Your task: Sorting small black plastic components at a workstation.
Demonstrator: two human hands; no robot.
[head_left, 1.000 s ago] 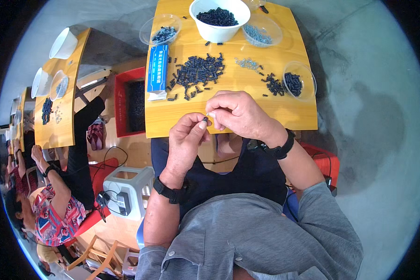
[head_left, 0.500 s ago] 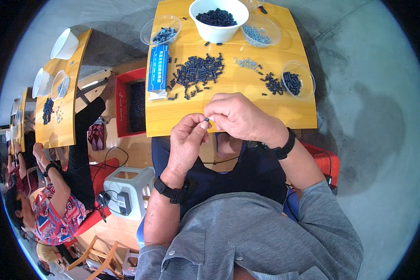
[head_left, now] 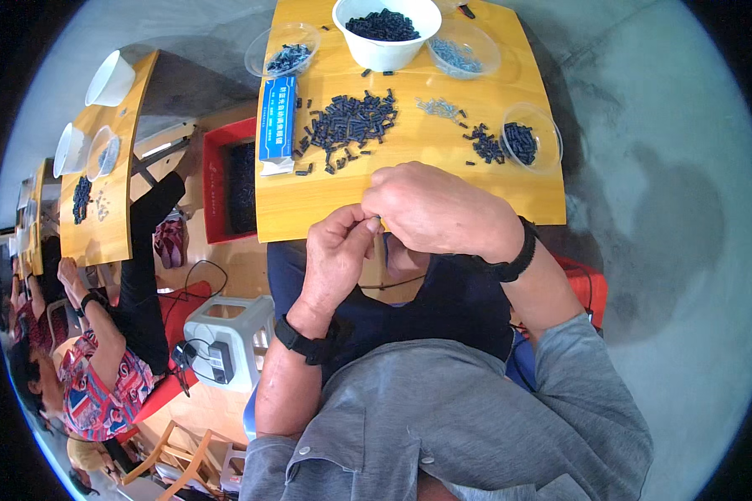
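Note:
My left hand (head_left: 334, 255) is closed in a pinch at the table's near edge, thumb and forefinger on a small black cylindrical piece (head_left: 378, 220). Most of that piece is covered by fingers. My right hand (head_left: 443, 209) meets it from the right, back upward, its fingers curled in against the left fingertips; whatever they grip is hidden. Beyond the hands lies a pile of small black cylindrical pieces (head_left: 351, 123). To its right are some small clear-looking pieces (head_left: 439, 108) and a smaller black heap (head_left: 485, 145) beside a clear round tub (head_left: 551, 154) holding more black pieces.
A white bowl (head_left: 380, 55) of black pieces stands at the table's far side, between two clear dishes, left (head_left: 259, 55) and right (head_left: 491, 60), of small parts. A blue-and-white box (head_left: 277, 125) lies along the left edge. Left are a red crate (head_left: 215, 188), a grey stool (head_left: 226, 313) and a co-worker (head_left: 113, 376).
My right hand has rolled over, its back now upward and its fingers covering more of the black piece. My left hand keeps its pinch. The whole view has shifted slightly.

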